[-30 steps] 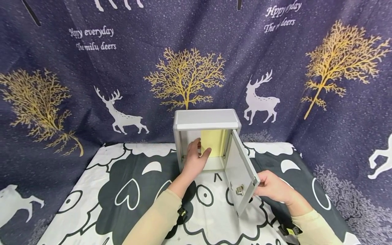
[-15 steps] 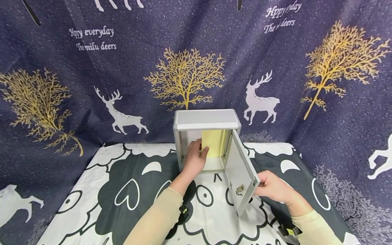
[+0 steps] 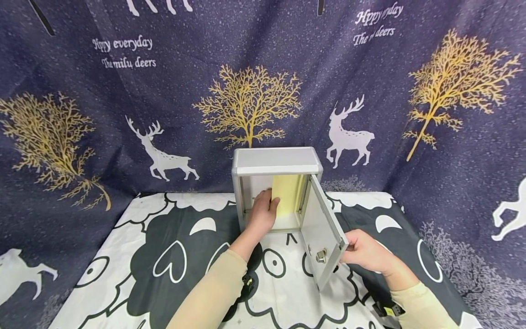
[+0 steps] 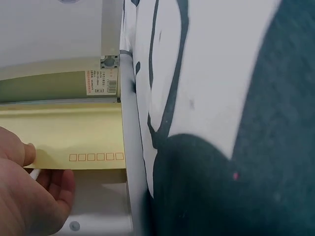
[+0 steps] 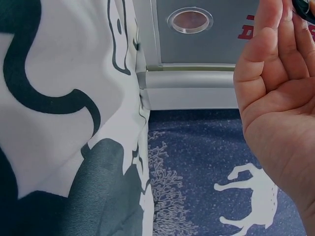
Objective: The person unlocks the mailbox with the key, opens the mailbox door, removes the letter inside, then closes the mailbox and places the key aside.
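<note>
Right, from the head camera: the silver-grey lockbox stands on the cloth-covered tabletop, its door swung wide, lock facing in. Opening is done, then; handling the yellow envelope looks unfinished, because it's upright inside, right half of the box, with the left hand on its left edge. And the door isn't closed. Out at the door's free edge, there's the right hand, fingers bent against it.

Over to the left wrist, and here's the grip: narrow, a pinch, thumb on the envelope's face, fingers round behind its edge. A row of printed red squares shows nearby; a barcode label sits beyond.

Now the right wrist: palm in view, fingers reaching a small dark object at the frame's edge. Is that grip closed on it? Can't tell; it's cut off.
</note>
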`<state>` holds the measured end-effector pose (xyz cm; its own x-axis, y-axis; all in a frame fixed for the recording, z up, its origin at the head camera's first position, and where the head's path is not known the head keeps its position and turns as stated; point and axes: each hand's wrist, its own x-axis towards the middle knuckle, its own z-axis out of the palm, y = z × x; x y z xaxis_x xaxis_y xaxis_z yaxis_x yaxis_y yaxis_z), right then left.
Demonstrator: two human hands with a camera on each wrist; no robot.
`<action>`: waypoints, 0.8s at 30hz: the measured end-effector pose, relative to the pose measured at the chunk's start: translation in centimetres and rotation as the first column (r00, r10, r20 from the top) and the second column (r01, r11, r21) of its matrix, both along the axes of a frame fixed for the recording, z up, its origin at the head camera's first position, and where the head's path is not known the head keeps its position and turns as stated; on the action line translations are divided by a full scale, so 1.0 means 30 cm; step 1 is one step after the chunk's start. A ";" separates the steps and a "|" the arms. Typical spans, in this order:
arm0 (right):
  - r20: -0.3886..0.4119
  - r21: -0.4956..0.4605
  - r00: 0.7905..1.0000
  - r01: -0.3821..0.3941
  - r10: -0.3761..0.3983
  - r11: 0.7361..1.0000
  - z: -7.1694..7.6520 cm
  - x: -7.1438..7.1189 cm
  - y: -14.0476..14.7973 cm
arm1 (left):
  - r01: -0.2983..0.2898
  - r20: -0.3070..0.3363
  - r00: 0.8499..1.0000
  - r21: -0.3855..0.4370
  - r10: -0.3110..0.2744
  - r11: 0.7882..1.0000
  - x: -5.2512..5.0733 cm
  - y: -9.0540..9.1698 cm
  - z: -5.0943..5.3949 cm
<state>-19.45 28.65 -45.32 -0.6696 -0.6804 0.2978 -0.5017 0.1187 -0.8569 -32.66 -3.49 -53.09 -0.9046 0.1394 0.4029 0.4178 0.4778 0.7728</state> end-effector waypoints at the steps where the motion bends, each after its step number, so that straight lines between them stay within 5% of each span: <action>1: 0.000 -0.001 1.000 -0.002 0.002 1.000 0.000 0.000 0.000 | -0.006 0.002 1.000 -0.007 0.006 1.000 -0.008 0.004 -0.010; 9: -0.005 -0.010 1.000 -0.008 0.008 1.000 0.002 0.001 0.001 | 0.016 -0.012 1.000 -0.036 -0.016 0.999 0.057 0.003 0.062; 14: -0.005 -0.003 1.000 -0.004 0.003 1.000 0.003 0.001 0.002 | 0.052 0.018 0.998 0.035 -0.052 0.998 0.114 -0.009 0.126; 21: 0.034 -0.032 0.999 -0.033 0.034 0.999 0.000 -0.005 0.004 | 0.036 -0.082 0.996 0.030 -0.034 0.999 0.115 -0.027 0.091; 24: 0.044 -0.038 0.998 -0.039 0.041 0.999 -0.002 -0.007 0.005 | 0.032 -0.057 0.998 0.026 -0.031 0.999 0.158 -0.031 0.141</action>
